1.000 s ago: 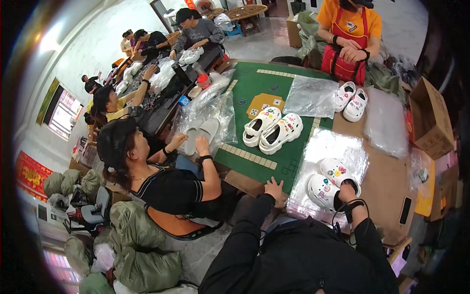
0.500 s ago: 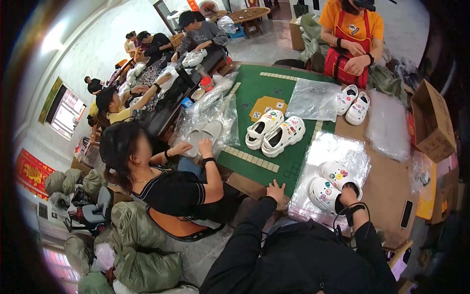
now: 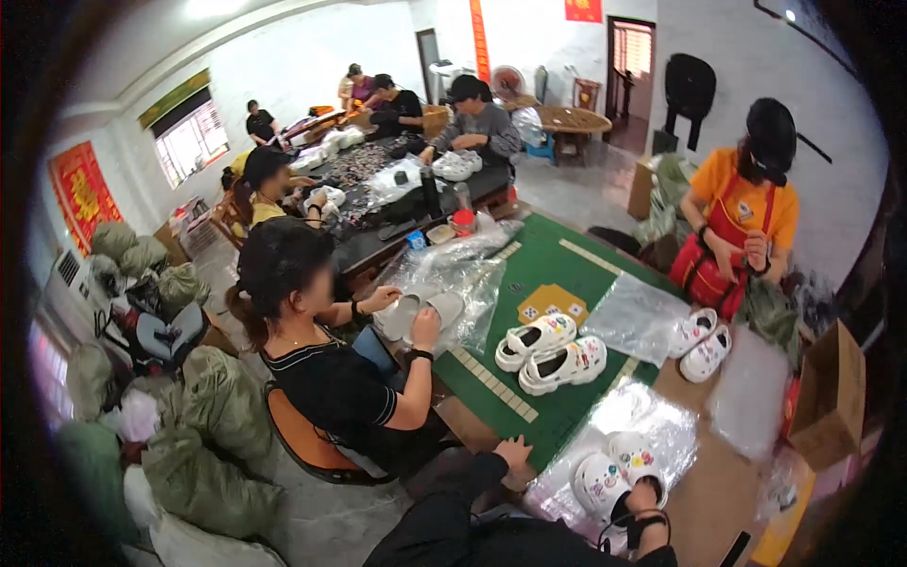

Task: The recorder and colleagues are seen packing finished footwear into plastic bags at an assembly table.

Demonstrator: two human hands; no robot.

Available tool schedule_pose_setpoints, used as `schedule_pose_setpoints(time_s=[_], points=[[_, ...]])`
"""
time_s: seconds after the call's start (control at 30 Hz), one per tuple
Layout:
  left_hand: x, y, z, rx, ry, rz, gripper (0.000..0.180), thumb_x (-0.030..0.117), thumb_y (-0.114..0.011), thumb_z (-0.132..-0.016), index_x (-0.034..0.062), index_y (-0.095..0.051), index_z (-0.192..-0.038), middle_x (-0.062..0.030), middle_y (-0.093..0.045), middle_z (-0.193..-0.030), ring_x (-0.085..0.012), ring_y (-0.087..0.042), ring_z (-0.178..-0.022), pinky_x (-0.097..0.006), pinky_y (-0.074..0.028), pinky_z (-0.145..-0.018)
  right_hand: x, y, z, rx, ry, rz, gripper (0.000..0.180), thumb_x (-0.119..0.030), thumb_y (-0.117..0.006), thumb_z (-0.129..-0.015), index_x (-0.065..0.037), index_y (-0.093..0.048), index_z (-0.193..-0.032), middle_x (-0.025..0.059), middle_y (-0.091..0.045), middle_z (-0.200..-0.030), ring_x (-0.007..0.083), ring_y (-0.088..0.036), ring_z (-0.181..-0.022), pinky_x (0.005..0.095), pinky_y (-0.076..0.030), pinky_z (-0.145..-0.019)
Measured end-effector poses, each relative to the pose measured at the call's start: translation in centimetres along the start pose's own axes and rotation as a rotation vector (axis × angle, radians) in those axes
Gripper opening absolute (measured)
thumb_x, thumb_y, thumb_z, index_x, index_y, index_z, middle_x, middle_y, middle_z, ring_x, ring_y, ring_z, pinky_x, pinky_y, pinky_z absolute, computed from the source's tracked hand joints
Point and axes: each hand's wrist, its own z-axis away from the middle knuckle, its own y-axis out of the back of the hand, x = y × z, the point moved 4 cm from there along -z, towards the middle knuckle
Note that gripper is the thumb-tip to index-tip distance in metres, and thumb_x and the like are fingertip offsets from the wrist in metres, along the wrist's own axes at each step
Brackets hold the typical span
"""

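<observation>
A pair of white clogs with colourful charms rests on a clear plastic bag in front of me, on the right. My right hand is at the heel opening of these clogs, gripping one, its fingertips hidden inside. My left hand lies with fingers apart at the near edge of the green mat and holds nothing. Farther in, a second charm-covered pair of white clogs stands on the mat. A third white pair is beyond, toward the right.
At my left, a seated co-worker handles grey slides over plastic bags. Another person in a red apron stands across the table. A cardboard box is at the right edge. Green sacks fill the left floor.
My view has tilted up and turned, showing more of the room. Both my hands keep their places, one at the clogs and one by the mat's edge. The aproned person's hands have shifted.
</observation>
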Motion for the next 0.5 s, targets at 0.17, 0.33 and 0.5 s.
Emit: schedule_pose_setpoints(time_s=[0.17,0.33,0.5], points=[[-1.2,-1.4,-0.1,0.045,-0.008,0.026,0.056,0.021,-0.052,-0.076,0.0072,-0.040,-0.128,-0.0242,-0.025,-0.136,-0.0375,-0.043,-0.113,-0.047,-0.037,-0.091,0.1,0.8,-0.1,-0.149,-0.142,-0.099,0.051,-0.016,-0.053,-0.069,0.012,-0.047,-0.111,0.0294,-0.048,-0.115,0.0372,-0.045,-0.111,0.0394,-0.039,-0.093],[-0.6,-1.4,-0.2,0.103,-0.016,-0.038,0.056,0.020,-0.053,-0.078,0.0058,-0.037,-0.130,-0.0232,-0.023,-0.138,-0.0372,-0.039,-0.115,-0.046,-0.041,-0.087,2.9,-1.9,-1.4,-0.093,-0.104,-0.039,0.052,-0.020,-0.059,-0.067,0.006,-0.049,-0.111,0.0283,-0.050,-0.113,0.0392,-0.050,-0.103,0.0408,-0.042,-0.088],[0.2,-0.9,-0.1,0.103,-0.009,-0.009,0.060,0.013,-0.058,-0.073,0.0042,-0.039,-0.129,-0.0230,-0.023,-0.137,-0.0355,-0.038,-0.114,-0.045,-0.043,-0.083,3.1,-1.5,-1.6,-0.225,-0.142,-0.033,0.052,-0.022,-0.059,-0.068,0.006,-0.049,-0.111,0.0282,-0.050,-0.112,0.0387,-0.051,-0.103,0.0408,-0.042,-0.088]])
